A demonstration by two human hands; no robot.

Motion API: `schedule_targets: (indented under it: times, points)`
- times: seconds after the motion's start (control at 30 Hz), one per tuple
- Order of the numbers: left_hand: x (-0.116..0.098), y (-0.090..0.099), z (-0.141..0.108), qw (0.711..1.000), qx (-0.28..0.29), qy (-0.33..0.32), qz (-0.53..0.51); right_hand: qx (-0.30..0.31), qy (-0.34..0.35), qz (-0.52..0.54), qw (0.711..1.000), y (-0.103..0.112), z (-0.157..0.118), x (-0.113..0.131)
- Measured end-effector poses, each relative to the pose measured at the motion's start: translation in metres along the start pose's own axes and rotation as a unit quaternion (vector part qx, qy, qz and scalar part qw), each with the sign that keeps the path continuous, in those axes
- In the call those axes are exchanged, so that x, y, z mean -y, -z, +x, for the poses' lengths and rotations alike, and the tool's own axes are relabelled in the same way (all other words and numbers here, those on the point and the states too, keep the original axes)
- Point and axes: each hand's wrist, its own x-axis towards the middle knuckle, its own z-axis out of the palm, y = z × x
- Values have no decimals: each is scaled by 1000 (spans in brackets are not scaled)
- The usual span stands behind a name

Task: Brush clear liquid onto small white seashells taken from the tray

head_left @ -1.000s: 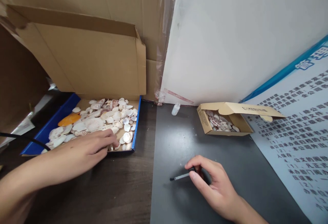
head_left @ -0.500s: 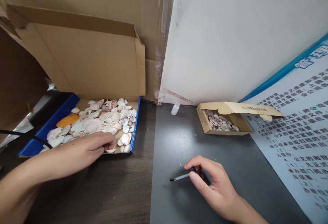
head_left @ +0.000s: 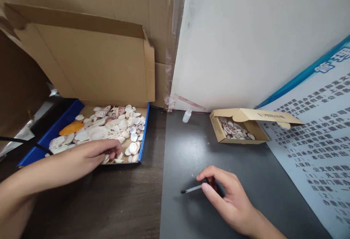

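Note:
At the front of the blue-edged cardboard box [head_left: 144, 134], my left hand [head_left: 95, 152] reaches down among the seashells [head_left: 100, 132]. Its fingers are curled and the fingertips touch the shells; what lies between them, if anything, is hidden. Over the grey mat, my right hand [head_left: 228, 197] is closed on the black cap of a small brush applicator [head_left: 193, 188]. The applicator's pale stem and dark bristle tip point left. Farther back on the mat, a small clear bottle [head_left: 187, 116] stands uncapped, slightly tilted in view.
A smaller cardboard box [head_left: 240, 141] with its lid partly raised holds more shells at the back right. The grey mat [head_left: 177, 151] meets the dark wooden table [head_left: 131, 199]. A white panel and a printed sheet [head_left: 317, 151] stand behind; a black cable [head_left: 24, 141] crosses at left.
My left hand has shifted slightly left and its fingers have moved among the shells, uncovering a few at the box's front edge. My right hand with the applicator has stayed still.

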Motion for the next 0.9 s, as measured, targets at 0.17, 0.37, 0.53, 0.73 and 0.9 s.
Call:
schedule_targets:
  times: [0.17, 0.37, 0.53, 0.73, 0.9]
  points:
    - [14, 0, 9, 993, 77, -26, -87, -1, 2, 1, 1000, 0, 0, 0]
    - [23, -4, 15, 987, 52, -68, -136, 2, 2, 4, 1000, 0, 0, 0]
    - [14, -4, 21, 975, 9, -93, -199, 0, 5, 6, 1000, 0, -1, 0]
    - [2, -11, 29, 929, -124, 6, -350, -3, 8, 7, 1000, 1, -1, 0]
    - [-8, -11, 26, 844, -101, 72, -521, -3, 9, 7, 1000, 1, -1, 0]
